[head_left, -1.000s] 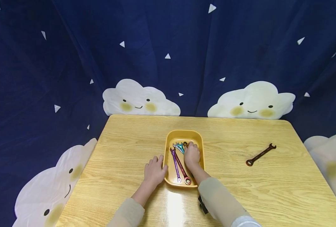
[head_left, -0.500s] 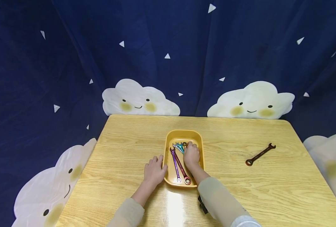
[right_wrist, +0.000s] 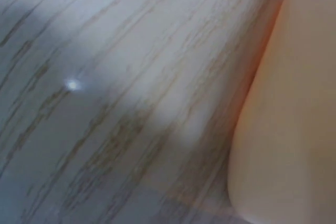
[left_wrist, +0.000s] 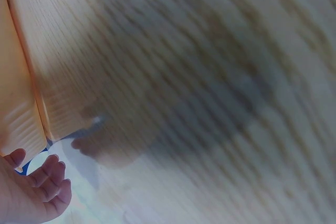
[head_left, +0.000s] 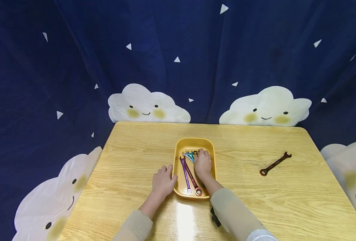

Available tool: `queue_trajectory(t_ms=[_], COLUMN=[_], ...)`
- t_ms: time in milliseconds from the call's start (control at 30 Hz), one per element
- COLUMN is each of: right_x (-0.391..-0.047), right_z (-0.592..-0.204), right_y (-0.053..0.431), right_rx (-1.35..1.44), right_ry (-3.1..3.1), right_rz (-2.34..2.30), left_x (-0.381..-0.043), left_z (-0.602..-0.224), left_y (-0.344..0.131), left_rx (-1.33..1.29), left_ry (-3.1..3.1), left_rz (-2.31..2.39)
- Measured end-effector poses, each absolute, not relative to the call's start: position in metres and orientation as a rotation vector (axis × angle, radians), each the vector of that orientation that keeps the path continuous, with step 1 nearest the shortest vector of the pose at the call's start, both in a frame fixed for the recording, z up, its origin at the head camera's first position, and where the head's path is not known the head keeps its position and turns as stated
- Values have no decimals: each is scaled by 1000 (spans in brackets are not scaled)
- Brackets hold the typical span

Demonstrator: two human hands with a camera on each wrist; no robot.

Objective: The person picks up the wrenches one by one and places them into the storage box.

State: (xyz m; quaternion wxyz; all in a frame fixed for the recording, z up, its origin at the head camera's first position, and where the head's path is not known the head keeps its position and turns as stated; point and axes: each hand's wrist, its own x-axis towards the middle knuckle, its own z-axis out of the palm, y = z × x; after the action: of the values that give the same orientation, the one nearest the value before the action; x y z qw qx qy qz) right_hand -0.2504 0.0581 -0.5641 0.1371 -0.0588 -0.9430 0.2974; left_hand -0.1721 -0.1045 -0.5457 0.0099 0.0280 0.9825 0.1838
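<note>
In the head view a yellow tray [head_left: 178, 192] holds several combination wrenches. A purple wrench [head_left: 186, 175] and a red wrench [head_left: 193, 179] lie lengthwise on its left side. Behind them are the heads of a silver wrench [head_left: 185, 154] and a teal wrench [head_left: 191, 156]. My right hand [head_left: 203, 164] reaches inside, its fingers curled down at a gold wrench [head_left: 195, 152], of which only the end shows; the grip underneath is hidden. My left hand [head_left: 163, 181] lies against the tray's left outer wall, fingers loosely bent, also seen in the left wrist view.
A dark red wrench [head_left: 275, 164] lies apart on the wooden table [head_left: 241, 140], to the right of the tray. A small black object [head_left: 215, 217] shows beside my right sleeve. The dark blue curtain [head_left: 178, 26] with clouds hangs behind the table.
My right hand stays inside the tray, its fingers shifting only slightly at the gold wrench. The left hand keeps its place, and the wrenches lie as before.
</note>
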Motion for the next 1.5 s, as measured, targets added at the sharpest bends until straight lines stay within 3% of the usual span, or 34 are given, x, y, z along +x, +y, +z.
queue_trajectory(t_ms=[1033,1500], right_x=[-251,-255], right_z=[-515,-513], right_y=[82,114], right_rx=[48,-34], right_ry=[-2534,-2471], right_rz=[991,1032], left_x=[-172,-172], left_z=[-548,-549], left_y=[-105,-105], left_rx=[98,96], left_ry=[3061,3049], left_rz=[562,577])
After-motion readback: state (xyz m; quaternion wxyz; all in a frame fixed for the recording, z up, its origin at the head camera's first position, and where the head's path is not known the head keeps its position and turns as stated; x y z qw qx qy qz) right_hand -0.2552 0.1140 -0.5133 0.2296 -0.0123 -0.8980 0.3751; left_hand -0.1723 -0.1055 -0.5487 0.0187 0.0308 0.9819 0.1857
